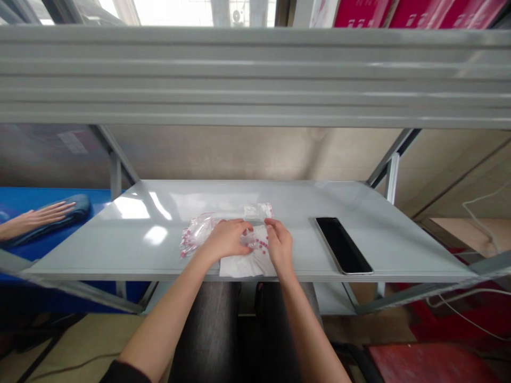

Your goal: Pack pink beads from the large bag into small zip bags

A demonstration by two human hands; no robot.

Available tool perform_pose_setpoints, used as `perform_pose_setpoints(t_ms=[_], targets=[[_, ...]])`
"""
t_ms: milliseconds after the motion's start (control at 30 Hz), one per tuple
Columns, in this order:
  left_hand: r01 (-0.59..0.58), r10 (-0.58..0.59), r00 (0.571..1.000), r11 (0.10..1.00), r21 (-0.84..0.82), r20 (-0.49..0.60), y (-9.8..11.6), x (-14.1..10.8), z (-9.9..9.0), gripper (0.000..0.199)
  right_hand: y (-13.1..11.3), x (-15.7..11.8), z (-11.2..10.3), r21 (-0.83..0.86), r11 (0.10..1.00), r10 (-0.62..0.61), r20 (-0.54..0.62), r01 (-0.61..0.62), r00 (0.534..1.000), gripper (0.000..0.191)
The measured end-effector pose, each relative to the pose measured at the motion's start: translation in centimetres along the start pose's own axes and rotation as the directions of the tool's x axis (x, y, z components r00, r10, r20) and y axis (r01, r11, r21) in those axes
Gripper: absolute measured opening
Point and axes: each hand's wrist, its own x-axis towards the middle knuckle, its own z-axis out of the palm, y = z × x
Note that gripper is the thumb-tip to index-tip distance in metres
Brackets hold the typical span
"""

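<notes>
Near the front edge of the grey table, a white sheet (239,267) lies with several small red pieces (261,244) on it. Over its left part, my left hand (231,238) curves its thumb and fingers around a small clear plastic item (248,238). My right hand (280,242) is closed at the sheet's right side, thumb and forefinger together; what they hold, if anything, is too small to name. A clear bag (197,233) with red pieces sits left of my left hand. Behind the hands lies a small clear zip bag (258,211).
A black phone (343,246) lies on the right of the table (159,266). A grey shelf beam (255,77) crosses above. At far left, another person's hand (48,214) rests on a folded dark blue cloth (80,208) on a blue surface.
</notes>
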Motion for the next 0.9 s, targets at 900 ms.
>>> perform_pose_setpoints(t_ms=[900], targets=[[-0.038,0.040,0.999,0.992,0.124,-0.011,0.0,-0.3,-1.5,0.036,2.3,1.8,-0.8,0.287,0.955,0.065,0.051,-0.077,0.997,0.031]])
